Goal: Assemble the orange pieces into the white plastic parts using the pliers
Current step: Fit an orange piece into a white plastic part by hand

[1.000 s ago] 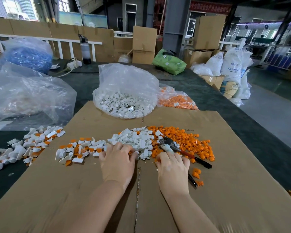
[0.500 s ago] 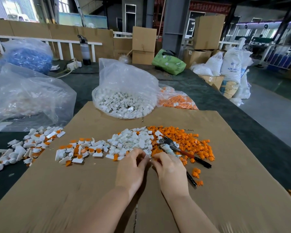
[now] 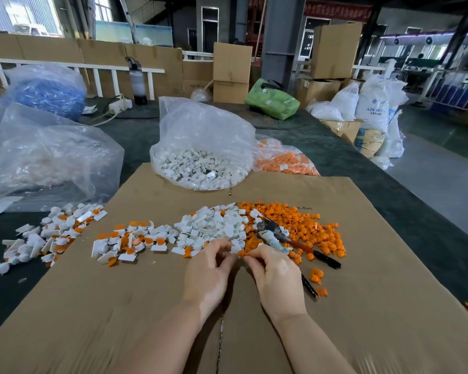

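Orange piece (image 3: 241, 253) pinched in right hand (image 3: 277, 276) fingertips, meeting white plastic part (image 3: 235, 249) pinched by left hand (image 3: 208, 273), near loose piles on cardboard (image 3: 389, 306). Pliers (image 3: 289, 240) lie beside right hand.

Both hands (image 3: 243, 268) now together, off the piles.
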